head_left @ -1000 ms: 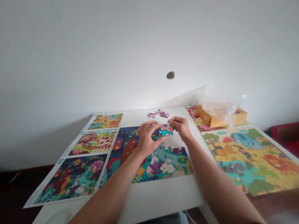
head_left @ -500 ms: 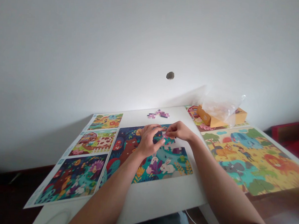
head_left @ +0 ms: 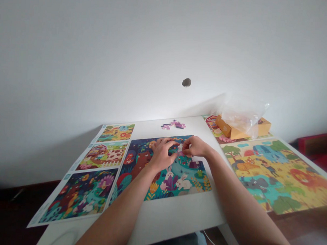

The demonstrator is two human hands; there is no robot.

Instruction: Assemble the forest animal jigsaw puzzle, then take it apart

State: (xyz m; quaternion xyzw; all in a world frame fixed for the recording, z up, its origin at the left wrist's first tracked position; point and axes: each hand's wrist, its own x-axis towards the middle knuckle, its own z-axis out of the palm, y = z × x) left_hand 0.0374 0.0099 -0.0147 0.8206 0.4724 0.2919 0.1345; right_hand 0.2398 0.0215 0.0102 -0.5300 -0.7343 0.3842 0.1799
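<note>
A dark forest jigsaw puzzle [head_left: 144, 161] with a bear and white rabbits lies on the white table in front of me. My left hand [head_left: 163, 152] rests over its upper middle, thumb apart from the fingers, holding nothing that I can see. Close by on the right, my right hand [head_left: 195, 146] is closed, its fingertips pinching a pink and teal puzzle piece [head_left: 180, 149] at the puzzle's upper right part. The fingers partly cover that piece. Behind the puzzle sits a small group of loose purple and pink pieces [head_left: 174, 124].
On the left lies a sheet with three printed pictures [head_left: 105, 154]. A finished-looking safari puzzle [head_left: 272, 170] lies to the right. Beyond it, an orange box [head_left: 237, 132] and a clear plastic bag [head_left: 242, 113] sit on a farm picture [head_left: 225, 139]. A wall [head_left: 128, 63] rises behind the table.
The piece at my right hand has moved down against the puzzle, and the white gap beneath it has closed up. My left hand stays nearly in place, its thumb slightly nearer the fingers.
</note>
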